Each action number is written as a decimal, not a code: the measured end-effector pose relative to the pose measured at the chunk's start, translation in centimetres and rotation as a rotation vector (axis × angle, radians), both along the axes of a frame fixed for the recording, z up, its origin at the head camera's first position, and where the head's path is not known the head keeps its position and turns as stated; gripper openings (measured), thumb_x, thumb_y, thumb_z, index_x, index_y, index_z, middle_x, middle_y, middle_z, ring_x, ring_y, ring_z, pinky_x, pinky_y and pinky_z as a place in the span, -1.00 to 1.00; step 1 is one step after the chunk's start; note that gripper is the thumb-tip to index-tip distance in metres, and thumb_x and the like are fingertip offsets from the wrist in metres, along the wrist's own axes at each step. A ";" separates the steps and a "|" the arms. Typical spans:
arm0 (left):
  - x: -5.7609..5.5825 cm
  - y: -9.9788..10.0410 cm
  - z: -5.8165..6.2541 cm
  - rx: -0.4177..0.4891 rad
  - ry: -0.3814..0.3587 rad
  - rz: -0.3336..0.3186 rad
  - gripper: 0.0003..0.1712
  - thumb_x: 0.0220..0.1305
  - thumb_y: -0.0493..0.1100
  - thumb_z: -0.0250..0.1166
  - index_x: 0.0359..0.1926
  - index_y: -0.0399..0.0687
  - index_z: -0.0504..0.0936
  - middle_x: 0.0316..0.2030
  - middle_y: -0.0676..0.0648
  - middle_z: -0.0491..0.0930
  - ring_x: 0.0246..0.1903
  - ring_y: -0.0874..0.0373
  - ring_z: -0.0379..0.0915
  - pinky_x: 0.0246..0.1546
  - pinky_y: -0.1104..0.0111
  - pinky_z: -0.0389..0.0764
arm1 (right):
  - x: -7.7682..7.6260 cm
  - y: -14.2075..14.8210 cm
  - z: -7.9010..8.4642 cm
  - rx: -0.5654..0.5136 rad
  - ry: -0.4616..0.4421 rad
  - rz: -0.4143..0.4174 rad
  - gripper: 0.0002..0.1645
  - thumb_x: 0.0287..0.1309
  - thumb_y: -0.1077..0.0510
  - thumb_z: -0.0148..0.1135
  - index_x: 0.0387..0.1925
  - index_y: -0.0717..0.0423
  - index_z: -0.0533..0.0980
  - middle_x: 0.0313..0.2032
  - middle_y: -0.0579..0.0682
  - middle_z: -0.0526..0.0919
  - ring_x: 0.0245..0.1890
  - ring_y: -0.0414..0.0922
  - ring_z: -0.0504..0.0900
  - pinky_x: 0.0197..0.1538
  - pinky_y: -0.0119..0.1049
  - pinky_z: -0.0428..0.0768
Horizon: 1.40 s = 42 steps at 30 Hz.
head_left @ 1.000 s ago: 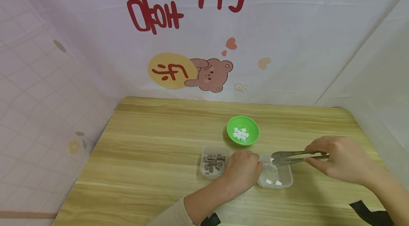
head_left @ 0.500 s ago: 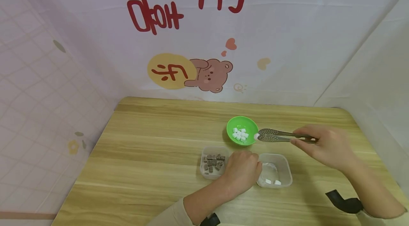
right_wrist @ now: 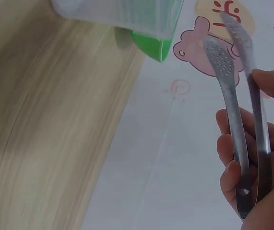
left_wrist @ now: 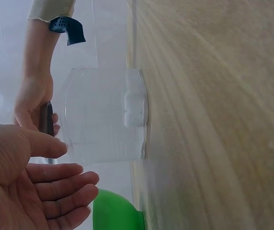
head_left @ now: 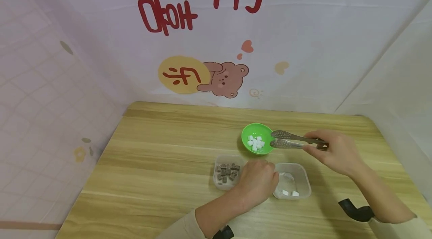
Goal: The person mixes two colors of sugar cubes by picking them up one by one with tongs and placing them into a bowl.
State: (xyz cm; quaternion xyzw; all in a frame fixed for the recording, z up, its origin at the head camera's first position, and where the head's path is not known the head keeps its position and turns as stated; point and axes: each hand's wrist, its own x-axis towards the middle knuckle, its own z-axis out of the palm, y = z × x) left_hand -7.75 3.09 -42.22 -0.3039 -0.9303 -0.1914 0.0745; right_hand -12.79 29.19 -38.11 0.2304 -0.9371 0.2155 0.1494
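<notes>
My right hand (head_left: 337,152) holds metal tongs (right_wrist: 237,115) with perforated tips, also seen in the right wrist view. The tips are apart at the right rim of a green bowl (head_left: 266,132), with nothing visible between them. In the bowl lies a heap of small white cubes (head_left: 254,145). My left hand (head_left: 258,179) is at the left edge of a clear plastic container (head_left: 305,186); two white pieces (head_left: 295,193) lie in it. In the left wrist view its fingers (left_wrist: 67,187) extend loosely and the thumb is by the container's rim; whether it touches is unclear.
Left of my left hand stands another clear container (head_left: 216,162) with several brown cubes (head_left: 224,173), partly hidden by that hand. Everything stands on a wood-grain table (head_left: 162,156). Behind it hangs a white printed cloth (head_left: 303,44).
The tongs have lifted a white cube from the right container, carried it up and left to the bowl, and released it. Their tips have spread. My left hand stays in place.
</notes>
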 end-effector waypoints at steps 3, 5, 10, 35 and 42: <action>0.0 0.1 0.0 0.006 -0.003 -0.001 -0.53 0.39 -0.12 0.36 -0.69 0.07 0.46 -0.72 0.15 0.33 -0.66 0.32 0.26 -0.57 0.45 0.33 | 0.6 0.9 0.6 0.036 -0.013 -0.005 -0.61 0.06 0.09 0.56 -0.03 0.03 0.73 -0.24 -0.10 0.79 -0.42 -0.42 0.63 -0.41 -0.31 0.58; 0.0 0.1 0.0 0.006 -0.004 0.002 -0.54 0.39 -0.11 0.36 -0.69 0.05 0.48 -0.72 0.15 0.34 -0.67 0.31 0.27 -0.58 0.45 0.32 | 1.0 1.5 0.8 0.058 0.010 0.002 -0.63 0.04 0.09 0.56 -0.06 0.00 0.72 -0.27 -0.16 0.77 -0.44 -0.45 0.56 -0.44 -0.32 0.52; 0.0 0.2 -0.1 0.008 0.009 0.006 -0.53 0.37 -0.12 0.37 -0.70 0.06 0.47 -0.73 0.15 0.33 -0.68 0.32 0.24 -0.59 0.45 0.31 | 2.0 2.9 1.3 0.080 0.070 0.046 -0.61 -0.12 0.09 0.60 -0.16 -0.12 0.70 -0.40 -0.37 0.62 -0.49 -0.44 0.41 -0.49 -0.41 0.32; -0.1 0.0 -0.1 0.031 0.024 0.001 -0.47 0.35 -0.14 0.38 -0.73 0.08 0.37 -0.74 0.16 0.26 -0.71 0.34 0.16 -0.64 0.46 0.25 | 2.5 -0.6 4.1 0.505 0.036 0.348 -0.49 -0.37 -0.02 0.62 -0.74 -0.33 0.33 -0.60 -0.46 0.20 -0.59 -0.44 0.13 -0.59 -0.43 0.17; 0.0 -0.1 0.0 0.028 0.015 0.004 -0.48 0.35 -0.15 0.38 -0.74 0.08 0.38 -0.74 0.15 0.28 -0.70 0.33 0.21 -0.63 0.45 0.29 | 2.3 -3.0 3.9 0.598 -0.079 0.365 -0.38 -0.42 0.11 0.47 -0.78 -0.23 0.09 -0.65 -0.33 0.01 -0.56 -0.32 -0.10 -0.52 -0.36 -0.04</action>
